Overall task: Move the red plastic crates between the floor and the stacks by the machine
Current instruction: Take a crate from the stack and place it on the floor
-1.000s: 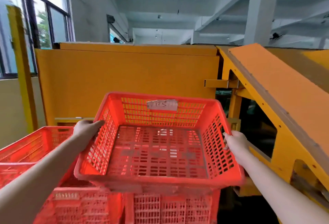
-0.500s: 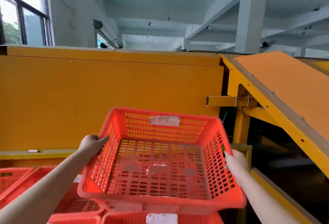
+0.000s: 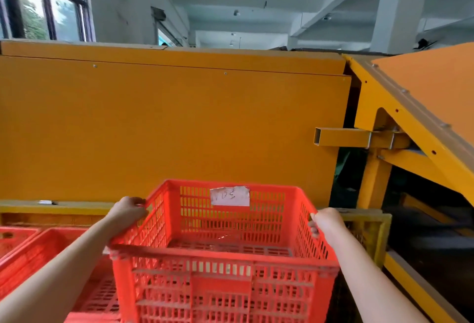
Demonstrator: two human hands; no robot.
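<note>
- A yellow-orange machine panel [image 3: 166,127] is shown filling the middle ground. A sloped orange chute [image 3: 423,97] on a yellow frame adjoins it at right, and a square steel tube [image 3: 341,137] projects between the two.
- Above the panel, a factory hall is seen with a pale concrete ceiling, a white column [image 3: 395,7] and a dark-framed window [image 3: 43,7] at upper left.
- Further red crates [image 3: 38,248] are seen low at left, below the panel's ledge. A yellow crate [image 3: 369,230] is partly visible just behind the right wrist.
- The red plastic crate [image 3: 223,284] is held level in front of the panel, between the two hands. A paper label [image 3: 230,196] is fixed to its far wall. Its base is cut off by the lower edge, so whether it rests on anything cannot be told.
- The left hand [image 3: 128,211] is closed over the left rim near the far corner, with the fingers curled onto the lattice wall.
- The right hand [image 3: 327,221] is closed over the right rim, with the fingers wrapped inside it.
- Compared with half a second earlier, the crate has been levelled. Its floor, formerly tipped towards the camera, is now seen at a shallow angle, and the near wall is presented instead. Both grips are unchanged.
</note>
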